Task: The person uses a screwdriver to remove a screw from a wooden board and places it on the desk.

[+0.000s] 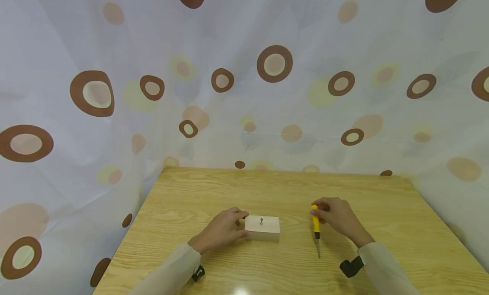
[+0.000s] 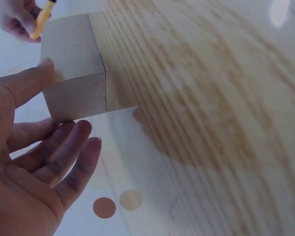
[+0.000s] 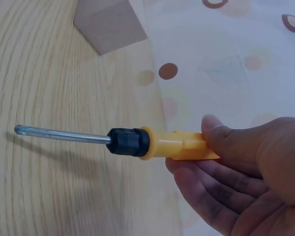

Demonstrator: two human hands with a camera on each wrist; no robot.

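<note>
Here, at the lower centre of the head view, a pale wooden block (image 1: 268,234) sits on the wooden table (image 1: 198,186), with a small screw (image 1: 261,221) standing up from its top face. The left hand (image 1: 221,231) grips the block's left end, thumb on the near side and forefinger at the far side, the other fingers loose: a hold that seems meant to steady it while leaving the screw uncovered. Over to the right of the block, well apart from it, the right hand (image 1: 338,216) pinches a yellow-handled screwdriver (image 1: 316,225) near the handle's end. The shaft points toward the bottom of the frame and, by its shadow in the right wrist view, looks raised off the tabletop; that end hold probably leaves the tool easy to swing round.
</note>
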